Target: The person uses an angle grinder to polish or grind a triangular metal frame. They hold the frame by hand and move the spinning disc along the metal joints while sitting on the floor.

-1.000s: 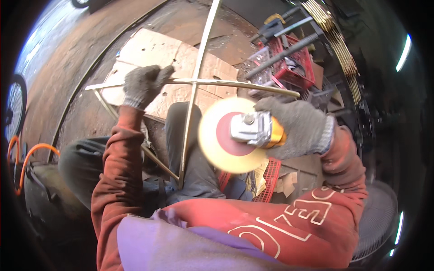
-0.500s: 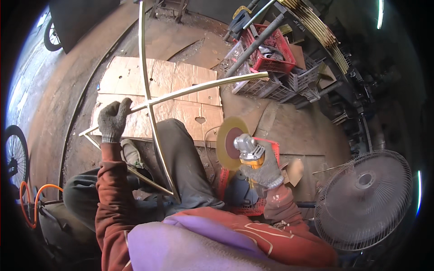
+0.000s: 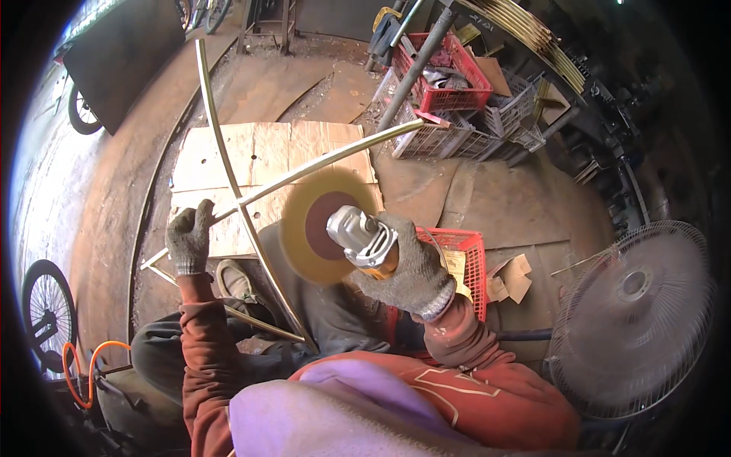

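Observation:
A grey knit work glove covers my left hand, whose fingers are closed around one bar of a crossed metal tube frame. The brass-coloured tubes cross just right of that hand, and the frame's lower part rests over my legs. In my right hand, also gloved, is an angle grinder with a silver head and a yellow-orange body. Its large disc, yellowish with a brown centre, looks blurred. In the view it lies right of the tube crossing; I cannot tell whether it touches a tube.
Flattened cardboard lies on the floor beneath the frame. A red plastic basket stands behind my right hand, with a caged fan further right. Stacked crates fill the far right. An orange hose curves at the lower left.
My right hand has brought the grinder left, closer to the tube crossing, uncovering more of the red basket. The whole view has shifted a little. My left hand keeps its hold on the frame.

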{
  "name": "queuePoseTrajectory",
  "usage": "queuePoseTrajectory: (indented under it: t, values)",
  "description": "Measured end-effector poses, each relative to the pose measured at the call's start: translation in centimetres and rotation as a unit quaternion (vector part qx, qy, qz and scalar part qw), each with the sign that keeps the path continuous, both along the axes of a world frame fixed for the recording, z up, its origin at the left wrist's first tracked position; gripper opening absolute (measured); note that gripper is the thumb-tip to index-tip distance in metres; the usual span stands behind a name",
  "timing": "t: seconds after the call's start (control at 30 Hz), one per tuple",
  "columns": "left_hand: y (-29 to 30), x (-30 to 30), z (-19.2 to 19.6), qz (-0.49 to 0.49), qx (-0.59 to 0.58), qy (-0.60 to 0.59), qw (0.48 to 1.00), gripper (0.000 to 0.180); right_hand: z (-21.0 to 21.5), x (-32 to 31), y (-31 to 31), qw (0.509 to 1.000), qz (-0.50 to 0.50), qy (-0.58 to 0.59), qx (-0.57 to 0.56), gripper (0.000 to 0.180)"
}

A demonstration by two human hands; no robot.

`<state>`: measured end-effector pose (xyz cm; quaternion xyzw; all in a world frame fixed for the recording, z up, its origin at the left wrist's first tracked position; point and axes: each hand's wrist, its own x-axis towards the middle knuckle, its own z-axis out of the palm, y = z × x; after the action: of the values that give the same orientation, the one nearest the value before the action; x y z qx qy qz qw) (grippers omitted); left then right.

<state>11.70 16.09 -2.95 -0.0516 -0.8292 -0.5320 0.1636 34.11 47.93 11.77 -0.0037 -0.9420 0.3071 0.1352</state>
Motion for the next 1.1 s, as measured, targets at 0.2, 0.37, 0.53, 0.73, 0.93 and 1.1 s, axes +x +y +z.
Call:
queuePoseTrajectory:
  t: [0.2, 0.37, 0.53, 0.73, 0.93, 1.1]
  values:
    - [0.1, 0.2, 0.2, 0.003, -0.017, 0.003, 1.000, 0.042, 0.4, -0.7, 0.1, 1.000, -0.020, -0.002, 0.016, 0.088]
    - [0.1, 0.3, 0.3, 0.001, -0.001, 0.023, 1.000, 0.044, 1.4, -0.3, 1.2, 0.998, -0.054, -0.029, 0.005, 0.090]
    - [0.0, -0.2, -0.7, 0.002, 0.006, 0.034, 0.999, 0.047, 1.0, -0.4, 3.1, 0.998, -0.067, 0.011, -0.006, 0.090]
    - [-0.1, -0.3, -1.1, 0.016, -0.006, 0.031, 0.999, 0.048, 1.7, -0.8, 5.0, 0.993, -0.117, 0.023, -0.021, 0.086]
    - [-0.3, -0.7, -2.3, 0.000, 0.036, 0.015, 0.999, 0.046, 0.9, 0.2, 6.8, 0.978, -0.165, 0.050, -0.114, 0.082]
    - [-2.0, -0.5, -1.0, -0.045, 0.001, -0.054, 0.998, 0.041, -1.2, 2.6, 7.5, 0.943, -0.174, 0.077, -0.274, 0.074]
